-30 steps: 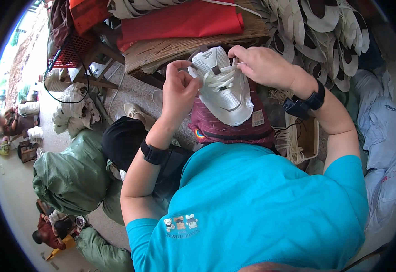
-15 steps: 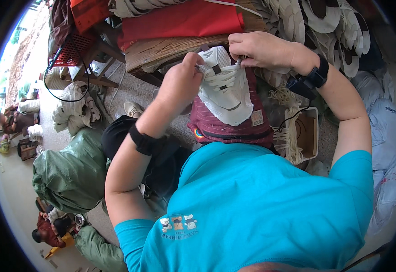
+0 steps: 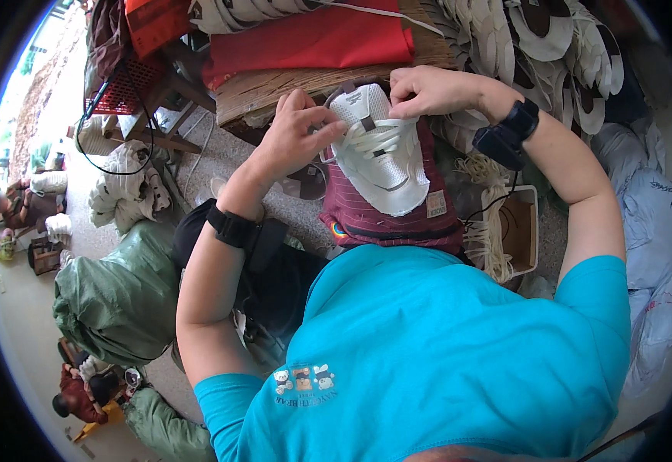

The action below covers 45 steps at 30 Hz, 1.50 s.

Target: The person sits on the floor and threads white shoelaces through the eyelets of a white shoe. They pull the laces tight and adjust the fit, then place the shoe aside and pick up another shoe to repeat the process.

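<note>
A white shoe upper with white laces lies toe-down on a dark red striped cloth over my lap. My left hand pinches the upper's left edge near the laces. My right hand grips the upper's top right corner with closed fingers. Both wrists carry black bands. My turquoise shirt fills the lower part of the view.
A wooden bench with a red cloth stands ahead. Stacks of white shoe parts pile at the upper right. A small box with white laces sits at my right, green sacks at my left. People sit far left.
Both hands and the shoe upper have stayed over the lap; the upper has tipped flatter, and my left hand has shifted from its top to its left edge.
</note>
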Each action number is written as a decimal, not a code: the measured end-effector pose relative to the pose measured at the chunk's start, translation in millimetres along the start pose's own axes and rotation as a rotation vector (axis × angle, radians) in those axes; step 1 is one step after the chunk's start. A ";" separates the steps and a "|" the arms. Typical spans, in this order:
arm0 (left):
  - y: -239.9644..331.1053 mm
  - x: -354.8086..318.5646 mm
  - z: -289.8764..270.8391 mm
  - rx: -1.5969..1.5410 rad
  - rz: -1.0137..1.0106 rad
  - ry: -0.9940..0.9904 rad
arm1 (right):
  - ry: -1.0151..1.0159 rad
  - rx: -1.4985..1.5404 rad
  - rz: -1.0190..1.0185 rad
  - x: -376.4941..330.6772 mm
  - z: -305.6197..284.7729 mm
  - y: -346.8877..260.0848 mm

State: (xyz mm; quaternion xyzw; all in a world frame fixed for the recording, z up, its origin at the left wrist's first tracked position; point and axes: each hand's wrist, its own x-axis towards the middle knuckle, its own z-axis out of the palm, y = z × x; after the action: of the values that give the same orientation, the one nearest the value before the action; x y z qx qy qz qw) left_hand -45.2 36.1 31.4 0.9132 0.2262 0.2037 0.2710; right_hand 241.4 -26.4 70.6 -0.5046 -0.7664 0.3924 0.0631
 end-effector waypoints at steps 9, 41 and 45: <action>20.8 9.6 18.4 -0.203 -0.415 0.099 | 0.340 0.518 0.257 -8.3 31.8 -11.7; -21.5 -25.6 10.6 -1.839 -0.344 0.443 | 0.775 0.874 -0.108 -26.5 0.0 -3.3; 6.7 -16.2 -2.2 -1.414 -0.714 0.610 | 0.800 0.594 0.048 -41.6 8.0 13.5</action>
State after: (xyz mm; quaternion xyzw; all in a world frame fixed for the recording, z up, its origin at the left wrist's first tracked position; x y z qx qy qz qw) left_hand -57.4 23.5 33.0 0.3079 0.3834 0.4367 0.7534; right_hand 267.3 -62.6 68.6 -0.5934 -0.5254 0.3709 0.4841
